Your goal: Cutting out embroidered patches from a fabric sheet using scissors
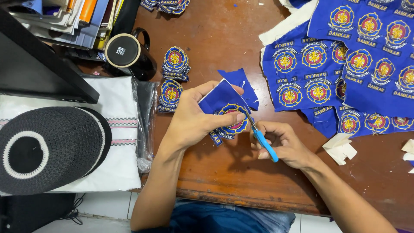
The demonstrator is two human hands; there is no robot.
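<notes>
Meanwhile left hand (192, 118) pinches a blue embroidered patch (228, 112) while right hand (282, 144) grips blue-handled scissors (263, 140)

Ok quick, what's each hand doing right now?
Left hand: closed, holding a blue embroidered patch.
Right hand: closed on blue-handled scissors, cutting at the patch.

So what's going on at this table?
A person is cutting an embroidered patch out of blue cloth. The left hand holds the patch, while the right hand works blue-handled scissors along its edge. Finished patches sit in small stacks near a black mug, and uncut sheets of badges lie to the right on the wooden table.
</notes>
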